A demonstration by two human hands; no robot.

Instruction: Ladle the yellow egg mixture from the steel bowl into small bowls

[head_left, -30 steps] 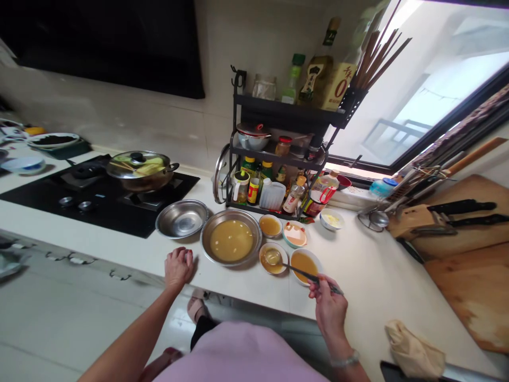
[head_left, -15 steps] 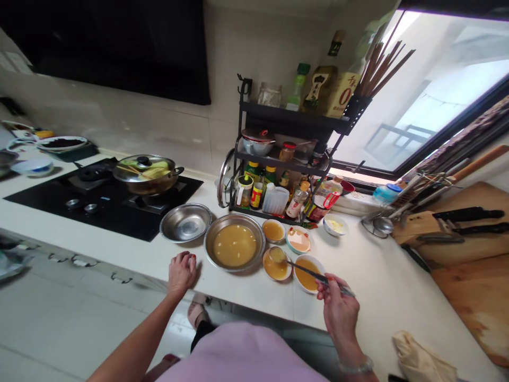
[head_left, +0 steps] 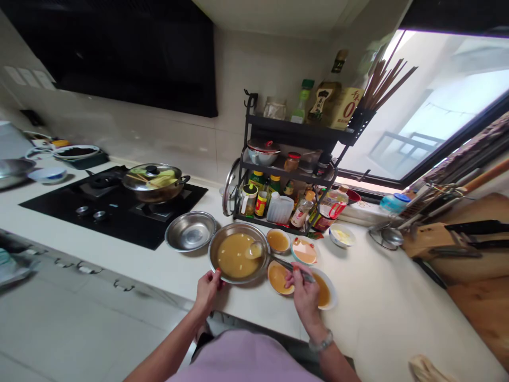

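A large steel basin [head_left: 217,248] of yellow-brown broth stands on the white counter in front of me. My left hand [head_left: 208,287] grips its near rim with curled fingers. My right hand [head_left: 303,289] is closed on the handle of a metal ladle [head_left: 274,257], whose bowl hangs over the right side of the basin. Under my right hand are two small bowls of broth, one orange-rimmed [head_left: 277,278], one white [head_left: 326,291]. Two more small bowls [head_left: 278,241] [head_left: 304,250] stand just behind.
An empty steel bowl [head_left: 190,237] stands left of the basin. A lidded pan [head_left: 153,182] is on the black hob [head_left: 107,207]. A black spice rack [head_left: 292,175] with bottles stands behind. At right are a knife block [head_left: 429,240], a wooden board [head_left: 483,297] and a window.
My right hand carried the ladle from the small orange-rimmed bowl left to the large basin. My left hand moved right from the counter edge and took the basin's rim.
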